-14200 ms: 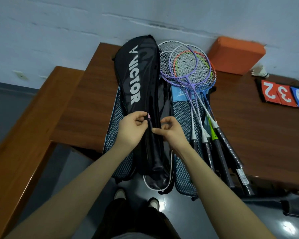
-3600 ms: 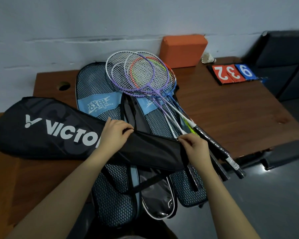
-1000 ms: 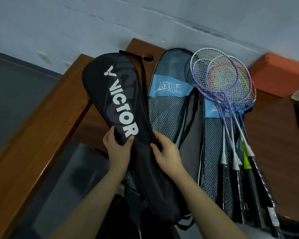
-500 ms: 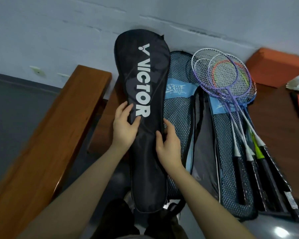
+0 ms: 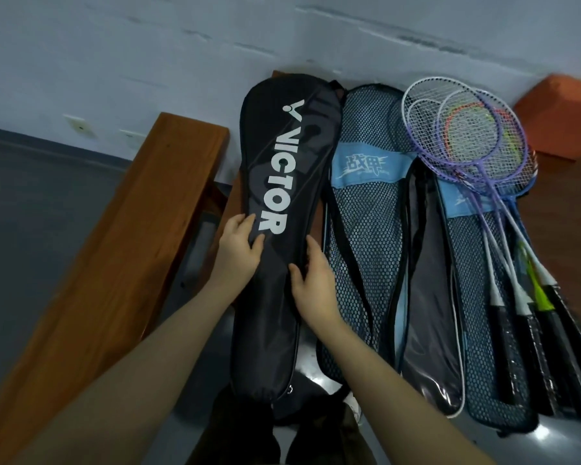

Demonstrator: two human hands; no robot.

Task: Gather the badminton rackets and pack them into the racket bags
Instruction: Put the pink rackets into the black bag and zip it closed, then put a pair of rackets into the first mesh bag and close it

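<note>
Long black fabric racket bag (image 5: 282, 229) held at its narrowing middle, lying lengthwise at the left edge of a brown wooden table (image 5: 571, 209).

Closed, smooth, wide rounded head end toward the wall, narrow end hanging off the table edge. Left hand (image 5: 237, 251) curled round the bag's left edge, right hand (image 5: 314, 286) with spread fingers gripping its right edge. White "VICTOR" lettering with a logo running down the bag, just above the hands. Just beside it, right: black mesh racket bag with a light-blue band (image 5: 366, 203) bearing Chinese characters, then loose rackets with purple and white frames (image 5: 467, 135).
</note>
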